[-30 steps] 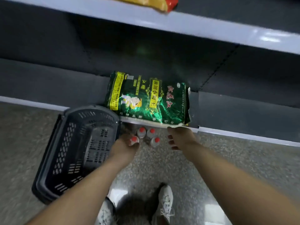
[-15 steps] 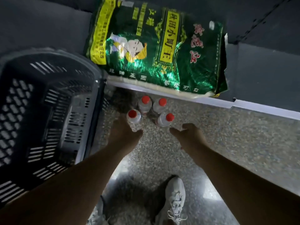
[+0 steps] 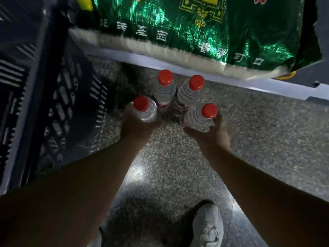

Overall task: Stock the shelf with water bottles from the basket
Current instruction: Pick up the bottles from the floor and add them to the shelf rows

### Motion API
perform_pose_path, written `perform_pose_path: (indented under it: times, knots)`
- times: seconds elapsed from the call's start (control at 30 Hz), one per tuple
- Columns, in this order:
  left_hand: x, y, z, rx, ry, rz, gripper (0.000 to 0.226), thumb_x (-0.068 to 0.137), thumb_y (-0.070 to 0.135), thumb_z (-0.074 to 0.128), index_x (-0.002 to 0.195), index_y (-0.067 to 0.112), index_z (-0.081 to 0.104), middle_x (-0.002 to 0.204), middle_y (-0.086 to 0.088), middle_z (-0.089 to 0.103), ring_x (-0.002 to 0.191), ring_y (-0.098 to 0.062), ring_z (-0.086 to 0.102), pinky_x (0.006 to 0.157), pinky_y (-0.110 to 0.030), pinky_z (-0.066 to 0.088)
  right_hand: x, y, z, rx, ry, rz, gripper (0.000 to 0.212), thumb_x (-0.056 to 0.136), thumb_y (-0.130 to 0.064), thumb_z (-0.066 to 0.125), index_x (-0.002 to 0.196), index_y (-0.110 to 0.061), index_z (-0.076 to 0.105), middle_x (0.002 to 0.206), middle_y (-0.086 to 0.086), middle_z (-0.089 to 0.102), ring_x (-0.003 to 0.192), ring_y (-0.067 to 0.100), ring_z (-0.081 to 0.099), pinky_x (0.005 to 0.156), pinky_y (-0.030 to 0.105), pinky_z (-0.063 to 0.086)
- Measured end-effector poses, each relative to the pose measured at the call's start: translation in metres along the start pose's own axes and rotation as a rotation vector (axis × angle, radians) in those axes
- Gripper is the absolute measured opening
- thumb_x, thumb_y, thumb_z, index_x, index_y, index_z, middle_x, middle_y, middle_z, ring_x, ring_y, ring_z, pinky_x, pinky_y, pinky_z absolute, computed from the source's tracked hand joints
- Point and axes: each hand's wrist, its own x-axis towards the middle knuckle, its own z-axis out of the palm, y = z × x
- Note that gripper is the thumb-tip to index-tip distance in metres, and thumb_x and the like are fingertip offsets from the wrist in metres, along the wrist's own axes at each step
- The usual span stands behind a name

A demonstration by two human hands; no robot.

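— Speckled floor [image 3: 249,132], shelf edge [image 3: 231,82] just ahead, basket [image 3: 53,104] close left?
— Yes. My left hand [image 3: 137,125] grips one bottle [image 3: 145,108], right hand [image 3: 210,134] another bottle [image 3: 199,115]; two bottles [image 3: 164,90] stand by the shelf edge.

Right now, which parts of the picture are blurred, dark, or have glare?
Head view: the green bag and basket are smeared by motion; the forearms are in deep shadow; glare lies on the floor between them; the bottle caps stay fairly sharp.

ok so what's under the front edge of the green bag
The green bag overhangs the shelf edge. Two red-capped bottles stand upright on the floor just below. The shelf surface beneath the bag is covered.
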Motion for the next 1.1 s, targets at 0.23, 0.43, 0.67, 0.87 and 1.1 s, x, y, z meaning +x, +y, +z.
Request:
perform_pose_path:
  times: [0.23,0.43,0.67,0.87,1.1]
  knots:
    - [0.018,-0.007,0.006,-0.006,0.111,0.069,0.076,0.056,0.015,0.092,0.122,0.015,0.055,0.102,0.003,0.06,0.096,-0.017,0.057,0.084,-0.024,0.042,0.019,0.0,0.017,0.041,0.084,-0.007,0.095,0.062,-0.043,0.091,0.143,-0.029,0.043,0.136,-0.001,0.062,0.124,0.024,0.058,0.103,0.047,0.049]
    - [-0.003,0.008,-0.012,0.042,0.075,0.111,0.061,0.061,0.017,0.089,0.114,0.017,0.06,0.093,0.006,0.062,0.086,-0.015,0.057,0.072,-0.019,0.038,-0.005,-0.01,0.003,0.042,0.142,0.041,0.068,0.068,-0.038,0.087,0.127,-0.025,0.056,0.114,0.001,0.071,0.106,0.029,0.067,0.092,0.044,0.053]
    - [-0.072,0.095,-0.079,0.027,-0.078,0.188,0.054,0.05,0.048,0.082,0.095,0.023,0.065,0.086,0.009,0.072,0.081,-0.009,0.068,0.076,-0.034,0.056,-0.093,-0.071,-0.085,0.136,0.141,-0.005,0.054,0.069,-0.034,0.087,0.11,-0.036,0.052,0.101,-0.007,0.064,0.094,0.02,0.06,0.081,0.031,0.043]
    - [-0.154,0.237,-0.173,-0.085,-0.164,0.312,0.032,0.062,0.027,0.09,0.082,0.029,0.066,0.073,0.03,0.07,0.07,0.015,0.064,0.061,-0.004,0.045,-0.184,-0.19,-0.187,0.201,0.207,-0.149,0.056,0.069,-0.032,0.087,0.116,-0.029,0.057,0.097,-0.005,0.068,0.088,0.022,0.063,0.077,0.031,0.044]
    - [-0.251,0.423,-0.311,-0.149,-0.151,0.525,0.05,0.048,0.044,0.088,0.089,0.032,0.063,0.082,0.014,0.072,0.079,0.0,0.066,0.065,-0.015,0.045,-0.311,-0.351,-0.313,0.365,0.263,-0.356,0.05,0.065,-0.028,0.089,0.106,-0.031,0.059,0.089,-0.011,0.072,0.08,0.011,0.067,0.065,0.027,0.047]
